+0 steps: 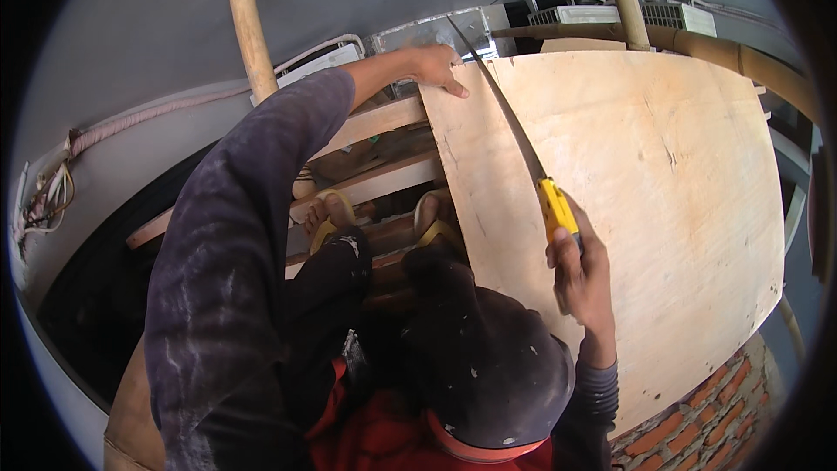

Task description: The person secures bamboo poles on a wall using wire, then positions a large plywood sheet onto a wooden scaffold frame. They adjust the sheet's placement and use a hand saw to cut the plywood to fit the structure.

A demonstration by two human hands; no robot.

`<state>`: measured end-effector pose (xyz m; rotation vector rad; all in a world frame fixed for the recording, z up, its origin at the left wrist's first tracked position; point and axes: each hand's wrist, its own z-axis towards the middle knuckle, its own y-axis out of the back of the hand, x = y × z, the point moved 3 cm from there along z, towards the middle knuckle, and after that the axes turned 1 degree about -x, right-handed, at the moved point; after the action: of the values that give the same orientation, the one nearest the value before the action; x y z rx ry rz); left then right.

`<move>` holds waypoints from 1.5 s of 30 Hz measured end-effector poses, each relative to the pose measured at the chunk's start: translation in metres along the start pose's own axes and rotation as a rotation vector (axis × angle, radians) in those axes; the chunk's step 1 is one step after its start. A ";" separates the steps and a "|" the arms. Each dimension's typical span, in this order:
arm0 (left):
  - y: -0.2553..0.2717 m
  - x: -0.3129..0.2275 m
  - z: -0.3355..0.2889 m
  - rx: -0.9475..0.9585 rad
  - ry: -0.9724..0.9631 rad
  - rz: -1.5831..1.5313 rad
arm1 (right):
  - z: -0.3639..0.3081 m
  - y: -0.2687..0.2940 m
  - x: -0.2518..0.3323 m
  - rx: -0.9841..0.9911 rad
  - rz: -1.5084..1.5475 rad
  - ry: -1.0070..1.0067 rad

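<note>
A large pale plywood sheet (645, 192) spreads across the right side. My left hand (438, 70) grips its far left corner, thumb on the top face and other fingers toward the edge. In my right hand (582, 270) is a handsaw (551, 207) with a yellow handle and a long, narrow, dark blade. The blade runs along the sheet near its left side, and its tip sticks out past the far edge. I cannot tell how deep the teeth sit in the wood. My right hand is closed around the handle above the sheet.
Wooden slats (384, 179) lie left of the sheet, with my feet in yellow flip-flops (323, 234) among them. Bamboo poles (251, 35) rise at the far side, and another (741, 61) crosses behind the sheet. Brickwork (697, 419) shows at the lower right. Loose wires (59, 196) hang at left.
</note>
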<state>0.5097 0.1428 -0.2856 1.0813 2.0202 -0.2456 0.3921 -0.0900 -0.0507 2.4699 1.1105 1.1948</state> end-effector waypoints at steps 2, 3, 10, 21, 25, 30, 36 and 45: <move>0.000 -0.005 0.001 0.004 0.005 0.005 | -0.005 0.001 -0.002 0.016 0.042 -0.067; 0.000 -0.003 0.002 -0.017 0.014 0.016 | -0.006 0.000 0.001 0.031 0.088 -0.097; -0.002 0.001 0.004 0.038 -0.017 -0.031 | -0.014 0.004 0.000 0.028 0.268 -0.096; -0.007 0.016 0.015 -0.054 -0.009 -0.010 | -0.014 0.001 -0.005 0.096 0.184 -0.043; -0.007 0.001 0.006 -0.125 0.048 0.005 | -0.015 -0.002 -0.002 0.020 0.116 0.010; -0.007 0.018 0.015 -0.096 0.012 -0.040 | -0.027 0.004 0.007 -0.024 -0.017 0.100; -0.005 0.007 0.008 -0.091 0.038 -0.041 | -0.030 0.012 0.015 -0.019 0.006 0.069; -0.003 0.003 -0.001 -0.103 0.057 0.001 | -0.005 0.005 0.021 -0.003 -0.043 0.114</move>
<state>0.5059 0.1437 -0.2876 1.0350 2.0595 -0.1102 0.3995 -0.0795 -0.0328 2.3890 1.1839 1.3381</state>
